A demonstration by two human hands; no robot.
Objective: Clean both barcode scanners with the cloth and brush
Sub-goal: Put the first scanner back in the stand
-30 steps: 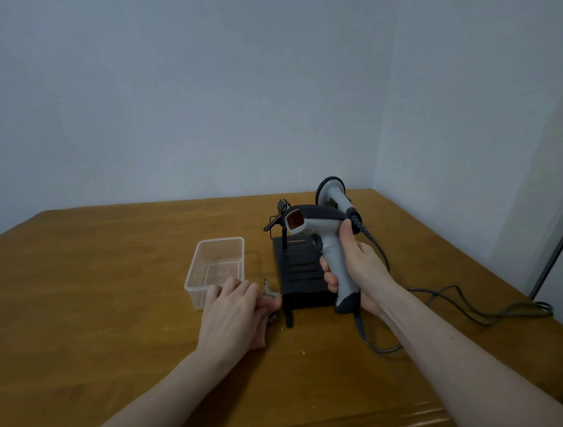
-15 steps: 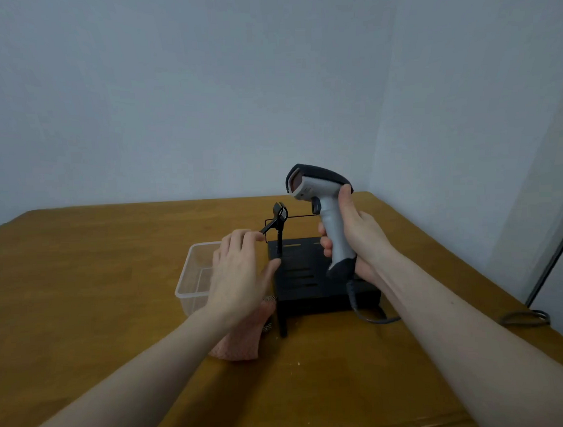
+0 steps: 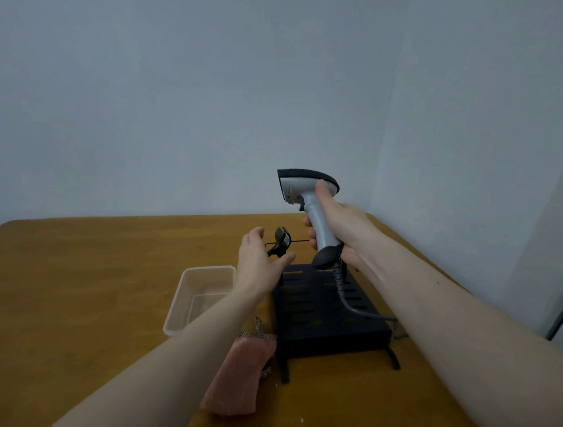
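**Desk:** Head view, largest to smallest. What's in frame?

**Me:** Wooden tabletop (image 3: pixel 84 284), pictured mid-clean. Toward its right edge stands the black slotted stand (image 3: pixel 328 310), a dark clip (image 3: pixel 282 242) on a thin post at its far left corner. Just left of the stand sits the clear plastic tub (image 3: pixel 200 299); nearer the front edge lies the pink cloth (image 3: pixel 238 377), touching the stand's near left leg. My right hand (image 3: pixel 341 224) wraps the handle of the grey barcode scanner (image 3: pixel 308 206), held upright above the stand, head pointing left, cable (image 3: pixel 347 294) trailing down over the slots. I see only this one scanner, and no brush.

**Desk:** And the other hand?

**Me:** My left hand (image 3: pixel 259 262) hovers beside the clip, fingers straight and spread, holding nothing.

**Desk:** How would you do this step well?

**Me:** My judgement: keep the scanner steady with its window facing me, fetch the cloth, and mind the cable doesn't snag the post.
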